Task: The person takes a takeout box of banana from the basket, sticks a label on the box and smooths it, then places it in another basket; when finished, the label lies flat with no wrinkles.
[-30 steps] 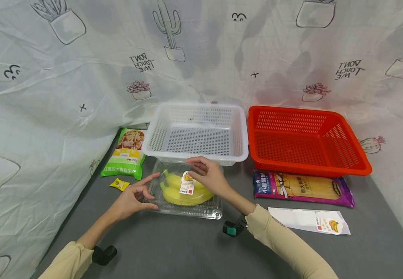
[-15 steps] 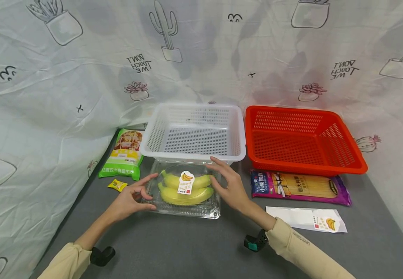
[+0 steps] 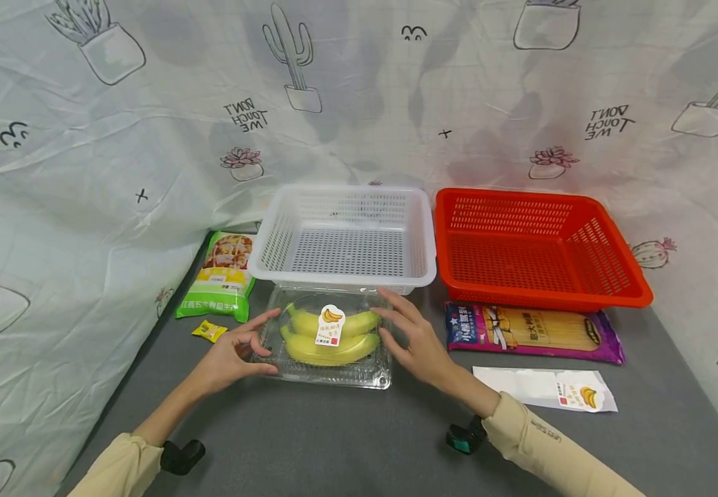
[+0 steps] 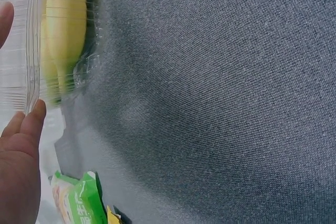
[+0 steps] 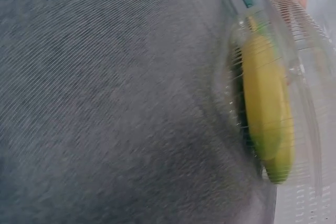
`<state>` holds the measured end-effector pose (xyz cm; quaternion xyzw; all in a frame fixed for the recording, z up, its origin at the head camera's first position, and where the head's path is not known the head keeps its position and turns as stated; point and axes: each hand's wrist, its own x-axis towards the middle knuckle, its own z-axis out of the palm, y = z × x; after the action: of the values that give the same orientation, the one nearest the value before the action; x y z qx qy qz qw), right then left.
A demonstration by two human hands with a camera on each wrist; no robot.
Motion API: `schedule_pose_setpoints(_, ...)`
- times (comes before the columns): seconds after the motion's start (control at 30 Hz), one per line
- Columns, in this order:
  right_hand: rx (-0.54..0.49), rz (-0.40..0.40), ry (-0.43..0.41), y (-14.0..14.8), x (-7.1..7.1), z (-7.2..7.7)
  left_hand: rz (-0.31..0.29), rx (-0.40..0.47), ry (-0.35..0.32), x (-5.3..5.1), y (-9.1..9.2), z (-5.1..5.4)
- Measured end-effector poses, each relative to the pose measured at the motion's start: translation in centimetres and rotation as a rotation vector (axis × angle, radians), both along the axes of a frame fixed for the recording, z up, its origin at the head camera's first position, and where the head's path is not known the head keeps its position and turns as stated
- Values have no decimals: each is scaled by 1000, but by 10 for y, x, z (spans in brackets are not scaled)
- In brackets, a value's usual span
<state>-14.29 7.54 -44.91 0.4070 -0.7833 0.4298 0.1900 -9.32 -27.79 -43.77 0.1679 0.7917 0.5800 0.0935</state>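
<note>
A clear plastic clamshell box [image 3: 324, 376] with bananas [image 3: 334, 348] inside lies on the grey table, lid down. A white banana sticker [image 3: 331, 326] is on its lid. My left hand [image 3: 230, 359] holds the box's left edge, thumb at the front and fingers farther back. In the left wrist view my fingertips [image 4: 34, 119] are against the rim. At the right edge my right hand [image 3: 418, 345] reaches over the lid with loosely bent fingers, its fingertips at or near the plastic; contact is unclear. The right wrist view shows the bananas [image 5: 262, 98] but not the right hand.
Behind the box stand a white basket [image 3: 343, 277] and a red basket [image 3: 545, 298]. To the right lie a spaghetti pack [image 3: 539, 333] and a white strip [image 3: 520, 385] bearing another banana sticker. A green food bag [image 3: 219, 276] and small yellow packet [image 3: 210, 330] lie left.
My right hand has moved off the sticker on the lid, to the right and onto the box's right side. The left hand stays at the left edge. The view has shifted slightly.
</note>
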Motion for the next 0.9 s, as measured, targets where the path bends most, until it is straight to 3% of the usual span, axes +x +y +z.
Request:
schedule_pose_setpoints(0.3, 194, 17, 70, 13, 14, -7, 9, -57, 15, 0, 1, 5)
schedule_pose_setpoints(0.53, 247, 66, 167, 23, 22, -14, 8, -109, 31, -2, 1, 5)
schedule_pose_setpoints(0.73, 289, 72, 215, 30, 29, -21, -22, -223, 114, -5, -7, 9)
schedule_pose_setpoints(0.83, 312, 50, 148, 32, 35, -23, -18, -273, 201, -10, -12, 15)
schedule_pose_setpoints(0.9, 318, 29, 57, 33, 40, -23, 28, -317, 293, -16, -15, 20)
